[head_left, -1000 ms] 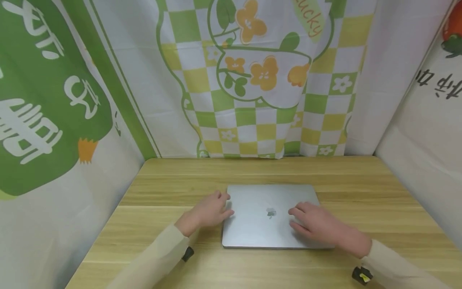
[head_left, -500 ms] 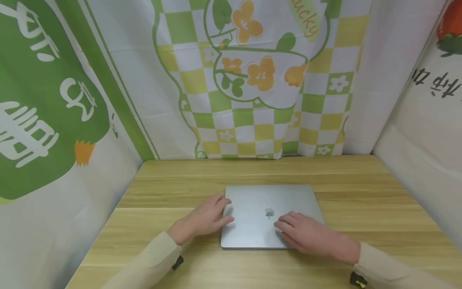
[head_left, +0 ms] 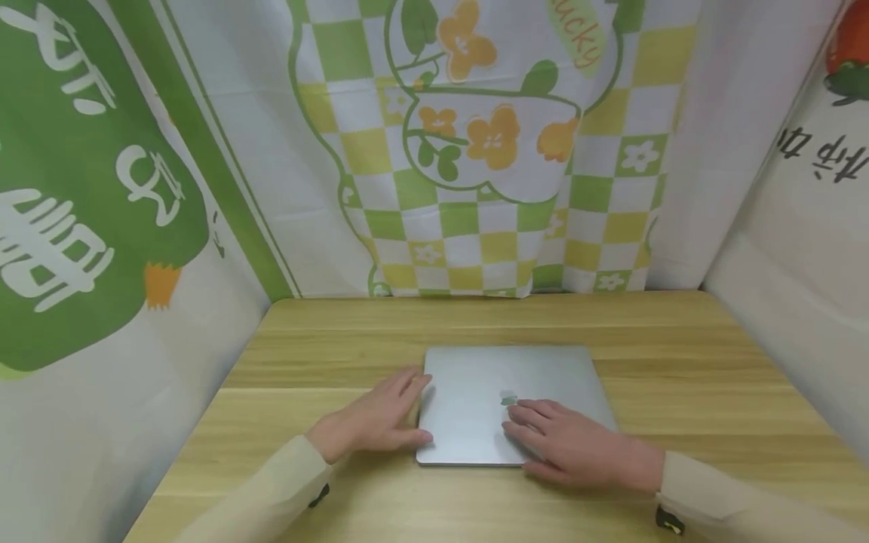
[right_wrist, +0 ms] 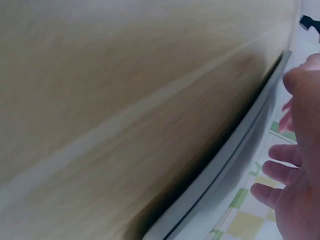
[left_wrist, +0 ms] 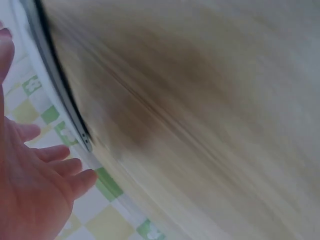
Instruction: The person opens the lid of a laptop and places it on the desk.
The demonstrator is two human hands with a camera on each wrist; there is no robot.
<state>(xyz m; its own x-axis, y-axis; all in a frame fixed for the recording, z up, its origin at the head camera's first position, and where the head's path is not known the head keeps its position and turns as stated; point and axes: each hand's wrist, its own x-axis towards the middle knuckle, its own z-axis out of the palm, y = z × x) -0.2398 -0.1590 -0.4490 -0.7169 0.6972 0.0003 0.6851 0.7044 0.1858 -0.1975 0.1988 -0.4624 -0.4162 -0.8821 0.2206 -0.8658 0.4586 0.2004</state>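
Observation:
A closed silver laptop (head_left: 462, 392) lies flat on the wooden table, the logo on its lid partly covered. My left hand (head_left: 373, 415) is at the laptop's left side, fingers extended, thumb and fingertips right at the lid's edge. Over the front middle of the lid is my right hand (head_left: 570, 445), its fingers loosely spread beside the logo. In the left wrist view, the laptop's side edge (left_wrist: 57, 80) shows small ports, near the relaxed fingers of the left hand (left_wrist: 35, 185). The right wrist view has the laptop's edge (right_wrist: 220, 170) close to the right hand (right_wrist: 300, 175).
Around the laptop spreads the wooden table (head_left: 326, 339). A checked, flowered curtain (head_left: 489, 226) hangs along its back edge, with printed cloth (head_left: 81, 188) at the left and a pale wall covering (head_left: 801, 264) at the right. Dark wrist straps (head_left: 668, 520) show under the sleeves.
My right hand has slid left and toward the front across the lid, nearer the logo. My left hand has shifted slightly left and its thumb has dropped lower. The laptop stays closed.

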